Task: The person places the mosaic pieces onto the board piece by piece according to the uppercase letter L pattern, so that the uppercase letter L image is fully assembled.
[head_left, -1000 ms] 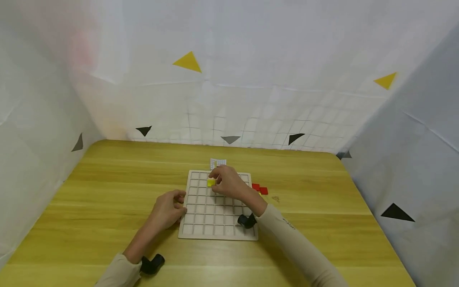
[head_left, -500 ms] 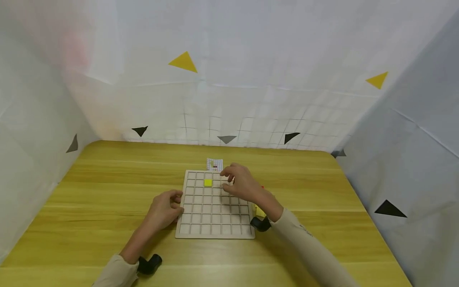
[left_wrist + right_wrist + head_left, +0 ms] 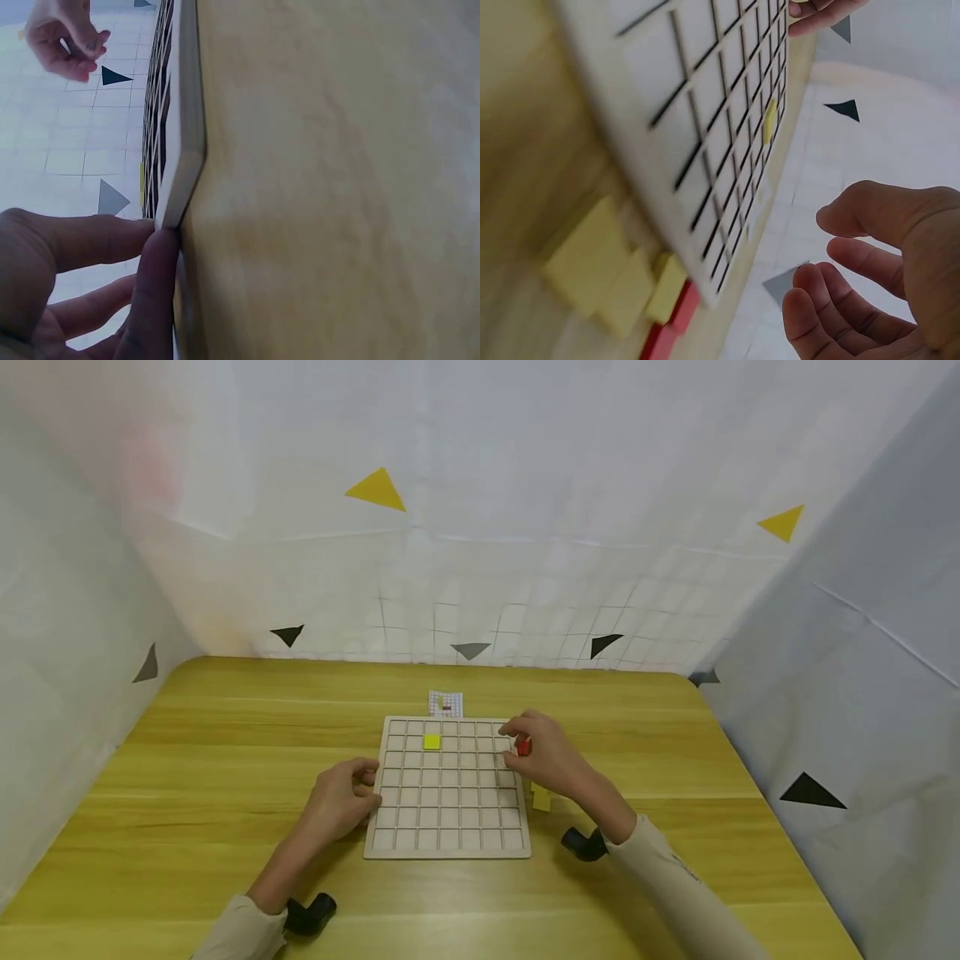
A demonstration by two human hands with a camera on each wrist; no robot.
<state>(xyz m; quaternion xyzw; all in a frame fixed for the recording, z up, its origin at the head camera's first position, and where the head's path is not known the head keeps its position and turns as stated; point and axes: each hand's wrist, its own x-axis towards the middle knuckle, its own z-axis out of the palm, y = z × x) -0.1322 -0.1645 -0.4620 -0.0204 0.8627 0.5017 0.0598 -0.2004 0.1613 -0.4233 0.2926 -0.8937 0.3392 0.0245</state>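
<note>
A pale wooden grid board (image 3: 450, 793) lies on the table, with one yellow square tile (image 3: 432, 742) in a cell of its second row from the back. My left hand (image 3: 341, 797) steadies the board's left side; in the left wrist view the thumb (image 3: 154, 292) and a finger meet its edge. Over the board's right rear edge hovers my right hand (image 3: 551, 756), fingers loosely bent with a gap before the thumb and nothing between them. Red tiles (image 3: 523, 747) show partly behind that hand. Yellow tiles (image 3: 592, 259) sit beside the board's right edge in the right wrist view.
Just behind the board lies a small printed grid card (image 3: 446, 703) with coloured marks. White sheets (image 3: 600, 552) with triangle markers hang at the back and both sides of the wooden table (image 3: 247, 727). Black wrist devices (image 3: 585, 843) jut out beneath both sleeves.
My right hand has moved right, away from the yellow tile in the grid, to the board's right edge near the loose tiles. The left hand stays at the board's left edge.
</note>
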